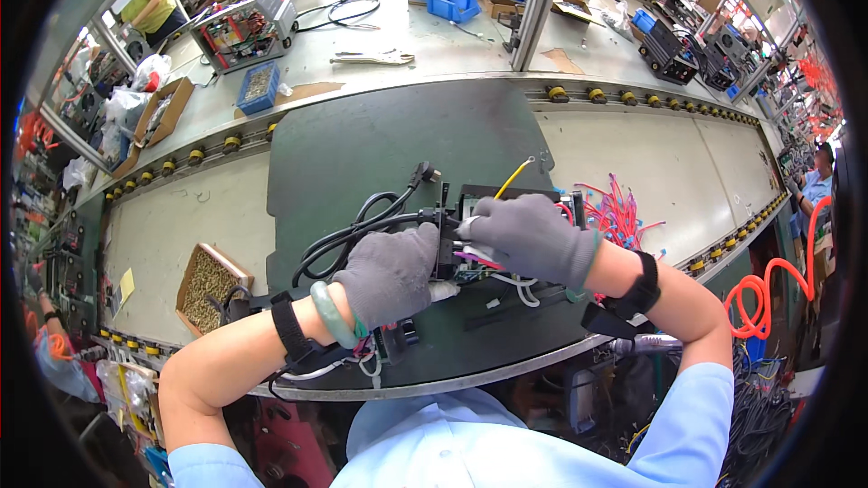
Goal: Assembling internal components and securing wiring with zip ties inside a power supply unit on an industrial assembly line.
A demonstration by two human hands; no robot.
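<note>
Both my hands wear grey gloves with pale fingertips. My left hand [391, 278] is closed round the left side of an upright black panel [445, 258]. A black power cord [362, 228] runs into that panel and lies coiled to its left, its plug [423, 173] pointing away from me. My right hand [533, 237] pinches at the inner side of the panel; what its fingertips hold is hidden. Beneath and beside my hands sits an open electrical unit with coloured wires. A yellow wire [512, 178] with a ring terminal sticks up behind my right hand.
A dark green board [362, 140] lies under the work on a roller conveyor. Pink and red wires [619, 212] are bunched at the right. A box of small screws [212, 289] stands left. Adjustable pliers [372, 58] and blue bins [452, 4] rest on the far bench.
</note>
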